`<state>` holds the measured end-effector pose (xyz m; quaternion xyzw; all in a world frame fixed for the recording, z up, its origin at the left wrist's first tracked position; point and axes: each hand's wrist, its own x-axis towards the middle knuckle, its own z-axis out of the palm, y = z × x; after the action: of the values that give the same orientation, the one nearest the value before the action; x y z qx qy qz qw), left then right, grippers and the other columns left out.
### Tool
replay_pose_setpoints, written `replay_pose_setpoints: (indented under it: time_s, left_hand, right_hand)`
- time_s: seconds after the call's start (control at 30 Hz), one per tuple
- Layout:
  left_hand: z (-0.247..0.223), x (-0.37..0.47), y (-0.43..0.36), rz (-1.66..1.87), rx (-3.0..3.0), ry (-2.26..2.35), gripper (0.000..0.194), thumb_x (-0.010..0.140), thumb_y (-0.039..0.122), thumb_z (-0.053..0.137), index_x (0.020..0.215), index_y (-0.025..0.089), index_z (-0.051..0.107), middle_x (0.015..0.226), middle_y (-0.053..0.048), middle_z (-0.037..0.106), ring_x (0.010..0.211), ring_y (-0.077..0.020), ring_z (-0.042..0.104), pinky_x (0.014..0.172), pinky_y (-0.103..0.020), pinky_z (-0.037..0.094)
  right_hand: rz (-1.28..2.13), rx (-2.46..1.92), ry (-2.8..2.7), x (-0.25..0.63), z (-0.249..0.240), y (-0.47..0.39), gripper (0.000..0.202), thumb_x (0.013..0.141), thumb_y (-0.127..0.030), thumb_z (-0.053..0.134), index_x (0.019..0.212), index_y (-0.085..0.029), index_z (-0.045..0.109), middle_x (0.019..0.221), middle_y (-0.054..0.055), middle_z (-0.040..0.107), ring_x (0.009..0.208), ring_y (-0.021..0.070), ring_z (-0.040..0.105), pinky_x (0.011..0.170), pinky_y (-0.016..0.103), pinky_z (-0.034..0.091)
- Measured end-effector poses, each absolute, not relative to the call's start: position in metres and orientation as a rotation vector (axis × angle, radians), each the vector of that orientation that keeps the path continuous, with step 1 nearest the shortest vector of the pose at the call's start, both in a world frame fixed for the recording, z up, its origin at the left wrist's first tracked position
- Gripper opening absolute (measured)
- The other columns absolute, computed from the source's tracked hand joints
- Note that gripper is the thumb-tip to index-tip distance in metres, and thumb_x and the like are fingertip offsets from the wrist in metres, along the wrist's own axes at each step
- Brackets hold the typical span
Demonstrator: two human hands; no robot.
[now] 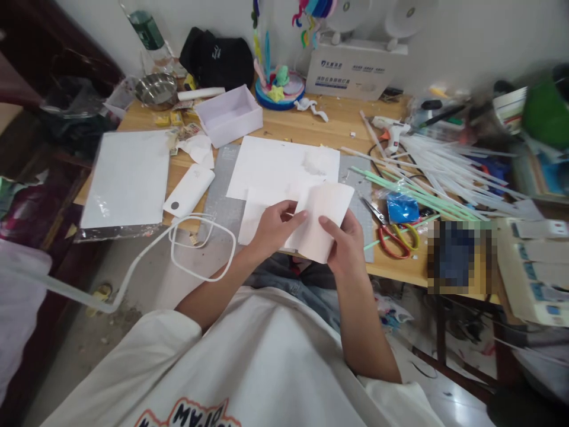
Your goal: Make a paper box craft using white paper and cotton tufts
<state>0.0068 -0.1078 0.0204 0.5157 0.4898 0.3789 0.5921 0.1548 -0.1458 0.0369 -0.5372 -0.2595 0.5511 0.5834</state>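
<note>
Both my hands hold a white piece of paper or thin card (322, 222), bent in a curve above the table's front edge. My left hand (278, 228) pinches its left side, thumb on top. On its right side my right hand (345, 242) grips it, with the thumb pressed on the face and the other fingers behind. Beneath lies a larger white sheet (267, 163) with a greyish patch of bits at its right, and another white sheet (255, 213) partly hidden by my left hand. A grey cutting mat (217, 178) is under them.
Scissors (393, 240), green strips (413, 187), white strips (444, 166) and a glue gun (393, 129) crowd the right. A white power bank (189, 190) with a cable (233, 243), a packet of white sheets (127, 178) and an open box (231, 117) are at left.
</note>
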Motion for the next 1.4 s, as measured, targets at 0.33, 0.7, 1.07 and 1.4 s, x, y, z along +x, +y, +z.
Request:
replay_pose_setpoints:
  time_s: [0.33, 0.7, 1.07, 1.4]
  left_hand:
    - [0.025, -0.022, -0.134, 0.891, 1.494, 1.425, 0.039, 0.095, 0.043, 0.059, 0.069, 0.019, 0.041, 0.065, 0.005, 0.036, 0.064, -0.0099, 0.036, 0.060, -0.026, 0.028]
    - [0.009, -0.064, -0.107, 0.706, 1.615, 1.910, 0.034, 0.093, 0.046, 0.057, 0.071, 0.020, 0.062, 0.063, 0.001, 0.057, 0.064, -0.0152, 0.052, 0.065, -0.029, 0.033]
    - [-0.002, -0.071, -0.103, 0.685, 1.637, 2.065, 0.024, 0.091, 0.042, 0.062, 0.090, 0.021, 0.073, 0.075, -0.004, 0.072, 0.073, -0.0206, 0.065, 0.072, -0.031, 0.043]
    - [0.006, -0.071, -0.108, 0.577, 1.717, 2.109, 0.021, 0.092, 0.036, 0.059, 0.087, 0.020, 0.071, 0.083, -0.006, 0.073, 0.079, -0.0230, 0.066, 0.075, -0.034, 0.043]
  right_hand:
    - [1.266, -1.452, -0.882, 0.155, 0.018, -0.150, 0.117, 0.061, -0.041, 0.088, 0.159, -0.032, 0.026, 0.150, 0.009, 0.056, 0.133, 0.0325, 0.057, 0.106, 0.054, 0.054]
    - [1.023, -1.612, -1.122, 0.140, 0.006, -0.129, 0.104, 0.069, -0.036, 0.079, 0.157, -0.024, 0.026, 0.156, 0.014, 0.048, 0.142, 0.0298, 0.049, 0.121, 0.054, 0.038]
    - [0.958, -1.753, -1.234, 0.125, 0.022, -0.119, 0.108, 0.071, -0.035, 0.075, 0.161, -0.014, 0.019, 0.163, 0.019, 0.040, 0.150, 0.0316, 0.040, 0.123, 0.051, 0.036]
    - [0.977, -1.777, -1.230, 0.121, 0.027, -0.118, 0.108, 0.071, -0.037, 0.075, 0.161, -0.015, 0.021, 0.164, 0.018, 0.039, 0.151, 0.0344, 0.041, 0.123, 0.053, 0.036]
